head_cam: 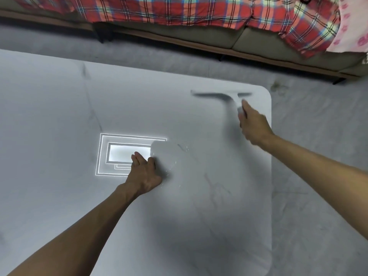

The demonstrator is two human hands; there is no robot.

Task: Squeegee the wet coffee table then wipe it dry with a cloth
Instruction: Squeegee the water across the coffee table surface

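The white coffee table point(59, 116) fills most of the view, glossy and wet, with water droplets point(179, 156) near its middle. My right hand point(253, 124) grips the handle of a grey squeegee point(221, 95), which is blurred by motion; its blade lies across the table near the far right corner. My left hand point(144, 171) rests flat on the tabletop with straight fingers, next to the bright reflection of a ceiling light point(123, 154). No cloth is in view.
A sofa point(258, 42) with a red plaid cover point(179, 10) runs along the far side, beyond a strip of grey floor point(139, 48). Grey floor point(318, 156) also lies right of the table's rounded edge.
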